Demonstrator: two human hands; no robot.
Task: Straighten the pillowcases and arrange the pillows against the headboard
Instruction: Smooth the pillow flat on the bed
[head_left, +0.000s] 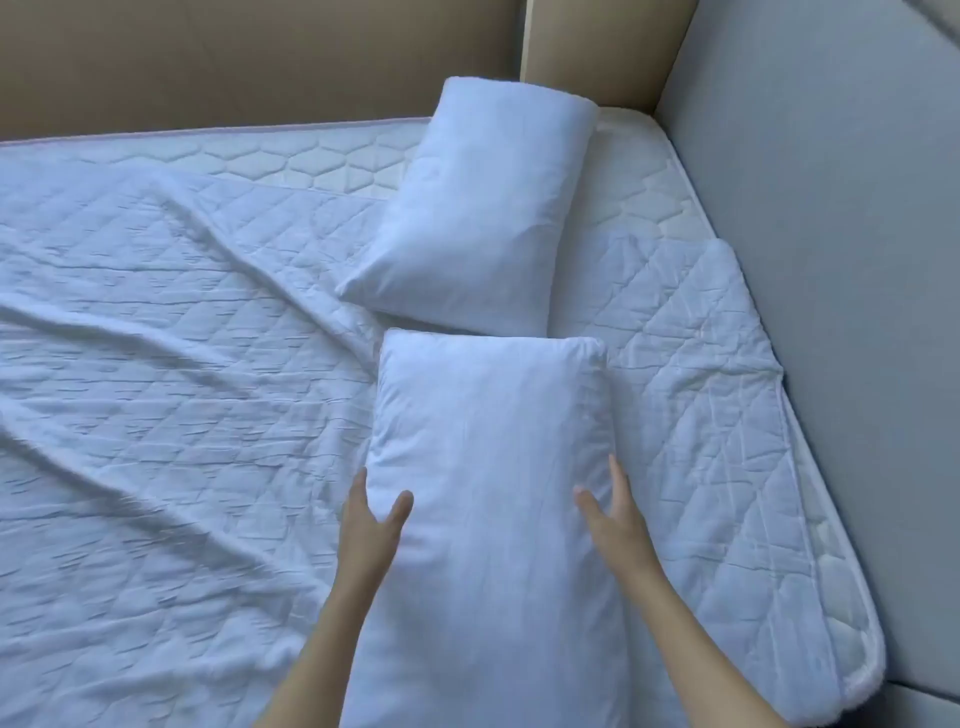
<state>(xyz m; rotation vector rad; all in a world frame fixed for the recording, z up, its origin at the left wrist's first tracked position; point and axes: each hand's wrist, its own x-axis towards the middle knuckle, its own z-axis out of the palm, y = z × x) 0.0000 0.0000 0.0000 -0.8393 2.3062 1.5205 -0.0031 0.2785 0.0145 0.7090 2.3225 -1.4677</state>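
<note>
Between the two forearms at the bottom of the view lies the near pillow (488, 467), long axis running away from the person, resting on the wrinkled quilted cover (156, 364) of the bed. The left hand (371, 512) is pressed flat against its left long edge, fingers straight and spread, thumb lying on the top face; the right hand (610, 512) mirrors it on the right edge. Neither hand is curled around fabric: both are open, palms in, sandwiching the pillow rather than pinching it.

A second pillow (478, 208) lies farther off, skewed, its far corner close to the tan side panel (208, 57) and its near end just beside the first pillow's far end. The grey headboard (831, 260) rises along the right side, and neither pillow rests against it yet.

To do this step well, I judge the hands should slide along the long edges toward the far corners, drawing the case taut so the filling spreads evenly, then take a firm hold before turning the pillow square to the headboard. Lifting rather than dragging would keep the loose cover beneath from bunching further.
</note>
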